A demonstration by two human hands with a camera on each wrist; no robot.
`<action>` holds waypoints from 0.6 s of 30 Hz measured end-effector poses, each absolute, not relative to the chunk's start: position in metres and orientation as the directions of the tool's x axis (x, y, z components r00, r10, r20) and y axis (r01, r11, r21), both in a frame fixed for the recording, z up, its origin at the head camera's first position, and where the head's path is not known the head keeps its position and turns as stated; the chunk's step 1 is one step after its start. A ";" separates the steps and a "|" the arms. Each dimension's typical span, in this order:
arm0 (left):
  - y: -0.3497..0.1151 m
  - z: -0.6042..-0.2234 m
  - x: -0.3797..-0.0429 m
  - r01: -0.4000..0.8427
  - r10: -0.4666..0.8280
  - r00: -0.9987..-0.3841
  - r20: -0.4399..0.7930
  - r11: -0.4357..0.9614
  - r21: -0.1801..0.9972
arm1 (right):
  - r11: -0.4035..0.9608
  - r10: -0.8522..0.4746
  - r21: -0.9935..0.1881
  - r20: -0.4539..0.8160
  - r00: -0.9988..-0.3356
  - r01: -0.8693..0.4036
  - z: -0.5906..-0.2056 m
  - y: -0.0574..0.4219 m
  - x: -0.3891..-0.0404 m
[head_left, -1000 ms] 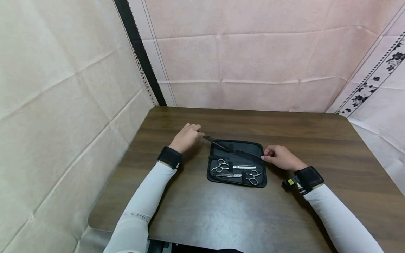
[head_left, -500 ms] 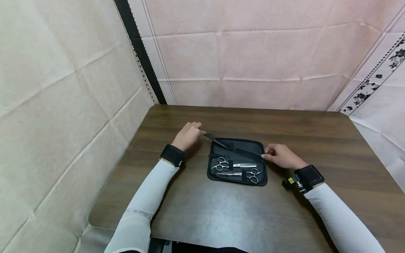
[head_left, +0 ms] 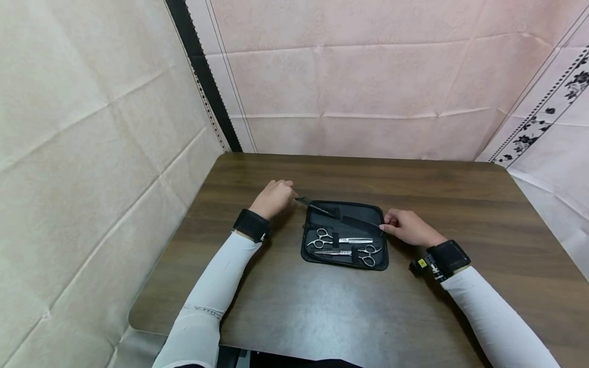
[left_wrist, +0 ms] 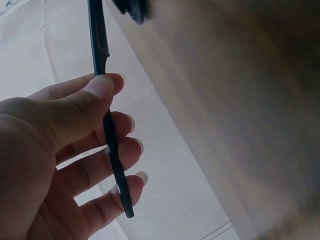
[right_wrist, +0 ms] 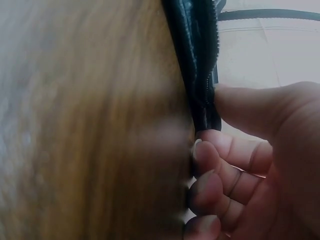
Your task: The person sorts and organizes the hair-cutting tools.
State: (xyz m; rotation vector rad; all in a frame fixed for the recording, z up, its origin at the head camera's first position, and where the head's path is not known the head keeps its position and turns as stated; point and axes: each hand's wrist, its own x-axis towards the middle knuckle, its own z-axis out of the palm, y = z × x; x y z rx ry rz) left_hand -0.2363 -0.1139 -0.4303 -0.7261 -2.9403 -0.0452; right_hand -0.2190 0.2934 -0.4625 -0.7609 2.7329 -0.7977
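Observation:
My left hand (head_left: 274,198) pinches a slim black comb (left_wrist: 114,155) between thumb and forefinger, its handle lying across the other fingers. Fine teeth show just beyond the thumb in the left wrist view. The head view has the comb slanting from the hand down over the upper left edge of an open black zip case (head_left: 316,222). At the case's right edge my right hand (head_left: 407,227) pinches the zippered rim (right_wrist: 197,65), thumb on one side and fingers on the other. Two silver scissors (head_left: 347,240) lie strapped in the case, with a dark comb (head_left: 361,225) above them.
The case lies flat on a brown wood-grain table (head_left: 340,306) with rounded corners. Pale cloth hangs (head_left: 377,87) rise behind the table and along its left side. Black bands with camera gear (head_left: 444,261) sit on the wrists.
The left hand and the comb end it holds dip very slightly. The right hand stays at the case's edge, and the case has not moved.

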 end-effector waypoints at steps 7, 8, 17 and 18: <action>-0.110 -0.427 -0.234 0.480 0.488 -0.853 0.185 0.873 -0.088 | 0.722 -0.533 -0.540 -0.034 -0.846 -0.433 -0.462 0.294 -0.218; -0.110 -0.428 -0.235 0.484 0.493 -0.846 0.201 0.870 -0.099 | 0.721 -0.533 -0.540 -0.035 -0.845 -0.433 -0.462 0.294 -0.218; -0.113 -0.433 -0.239 0.540 0.558 -0.766 0.318 0.828 -0.151 | 0.718 -0.539 -0.542 -0.036 -0.842 -0.437 -0.465 0.294 -0.221; -0.113 -0.433 -0.240 0.545 0.564 -0.758 0.328 0.823 -0.157 | 0.718 -0.540 -0.542 -0.036 -0.841 -0.437 -0.465 0.294 -0.221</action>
